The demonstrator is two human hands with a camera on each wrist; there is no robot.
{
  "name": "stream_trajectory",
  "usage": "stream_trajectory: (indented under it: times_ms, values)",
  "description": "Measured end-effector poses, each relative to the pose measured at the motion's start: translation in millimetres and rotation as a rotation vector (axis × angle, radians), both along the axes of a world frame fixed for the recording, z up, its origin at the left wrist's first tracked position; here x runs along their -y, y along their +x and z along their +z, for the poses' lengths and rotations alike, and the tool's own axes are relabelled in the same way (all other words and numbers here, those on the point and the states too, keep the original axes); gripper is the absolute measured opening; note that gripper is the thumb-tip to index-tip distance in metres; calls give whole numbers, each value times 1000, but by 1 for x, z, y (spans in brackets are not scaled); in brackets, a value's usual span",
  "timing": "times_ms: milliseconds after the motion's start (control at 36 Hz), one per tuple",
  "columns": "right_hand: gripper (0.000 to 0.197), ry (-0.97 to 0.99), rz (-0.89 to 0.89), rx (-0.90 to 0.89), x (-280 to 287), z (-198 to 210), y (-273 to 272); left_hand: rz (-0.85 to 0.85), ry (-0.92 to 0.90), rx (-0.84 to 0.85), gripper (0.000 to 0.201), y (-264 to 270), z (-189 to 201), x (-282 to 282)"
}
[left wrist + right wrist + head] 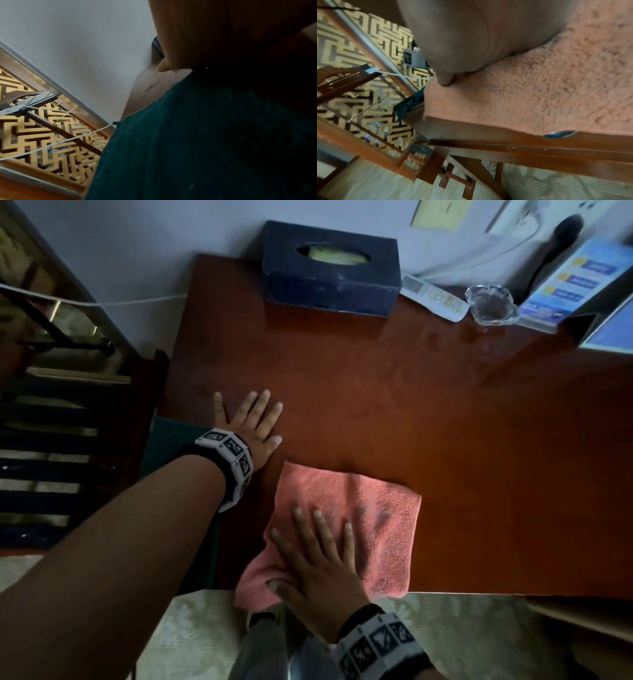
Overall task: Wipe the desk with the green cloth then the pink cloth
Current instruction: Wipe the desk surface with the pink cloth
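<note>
The pink cloth (370, 529) lies flat at the near edge of the reddish-brown desk (445, 412), one corner drooping over the edge. My right hand (318, 556) presses flat on it with straight, spread fingers; in the right wrist view the palm (471, 33) rests on the pink cloth (547, 88). My left hand (251, 422) lies flat on the bare desk near its left edge, fingers spread. The dark green cloth (171, 436) hangs at the desk's left edge under my left wrist and fills the left wrist view (205, 135).
A dark blue tissue box (330, 268) stands at the back of the desk. To its right lie a white remote (433, 297), a glass ashtray (489, 304) and a blue printed stand (575, 278). A wooden lattice screen (42, 135) stands left of the desk.
</note>
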State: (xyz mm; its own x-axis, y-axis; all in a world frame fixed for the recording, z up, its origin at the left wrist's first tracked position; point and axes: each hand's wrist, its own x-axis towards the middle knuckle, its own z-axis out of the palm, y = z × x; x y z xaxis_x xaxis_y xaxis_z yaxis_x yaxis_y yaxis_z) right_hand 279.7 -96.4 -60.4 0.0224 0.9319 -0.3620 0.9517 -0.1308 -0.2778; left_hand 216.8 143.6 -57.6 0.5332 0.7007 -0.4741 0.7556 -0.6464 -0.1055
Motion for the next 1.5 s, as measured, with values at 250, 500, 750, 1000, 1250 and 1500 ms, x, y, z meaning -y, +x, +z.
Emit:
stream_trajectory:
  times_ms: [250,500,750,1000,1250,1500]
  values:
    - [78,-46,-183,41,4,-6,39,-22,-7,10,61,-3,-3,-1]
    - [76,-42,-623,122,-1,-8,43,-18,-79,-20,60,-2,1,-1]
    - [79,-72,-575,161,-24,-10,-10,-11,-132,-42,60,2,4,-4]
    - [77,-34,-254,136,-36,-2,-42,-9,-152,-55,60,4,8,-4]
    - [71,-67,-281,130,-14,-4,12,-22,-88,-39,61,1,2,-3]
    - [88,-135,-499,118,-1,1,61,-20,-72,4,61,-2,0,-2]
